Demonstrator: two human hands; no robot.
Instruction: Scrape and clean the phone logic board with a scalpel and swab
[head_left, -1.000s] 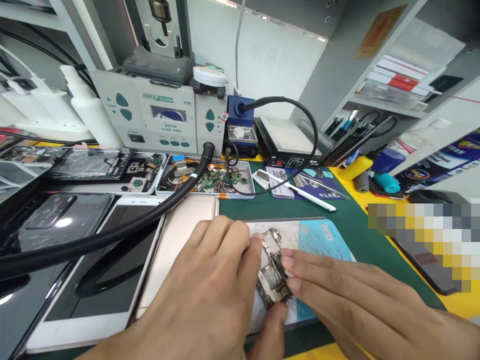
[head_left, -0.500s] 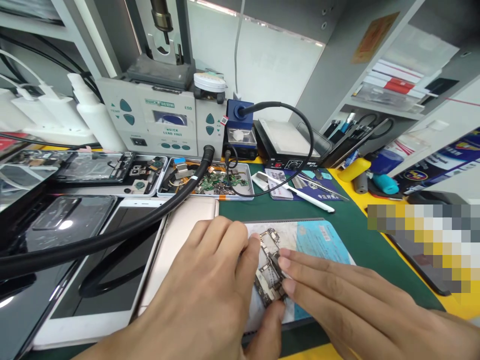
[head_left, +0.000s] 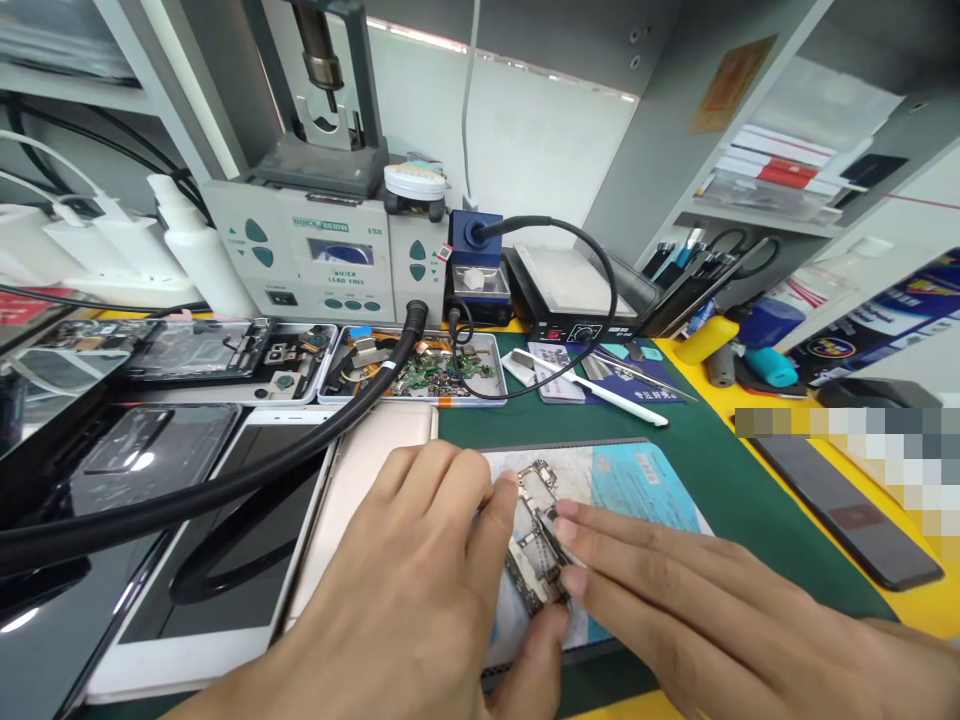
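Observation:
A phone circuit board (head_left: pixel 541 483) with metal shields is held low over a blue and white pad. My left hand (head_left: pixel 416 560) is closed on it, index finger at its left edge and a thumb at its lower end; the other fingertips are hidden behind the hand. From the right, the fingertips of my right hand (head_left: pixel 660 590) press together against the board's right edge, at a small dark strip I cannot make out. The right thumb is out of sight.
Behind the pad (head_left: pixel 637 480) lie a white-handled brush (head_left: pixel 607 392) and tweezers. A tray of boards (head_left: pixel 487 380) stands before the hot-air station (head_left: pixel 330 250). Its black hose (head_left: pixel 300 435) crosses phones (head_left: pixel 210 540) at left. Another phone (head_left: pixel 840 510) lies at right.
The camera view has shifted slightly, showing more of the phone at right. Both hands keep nearly the same place and grip on the circuit board.

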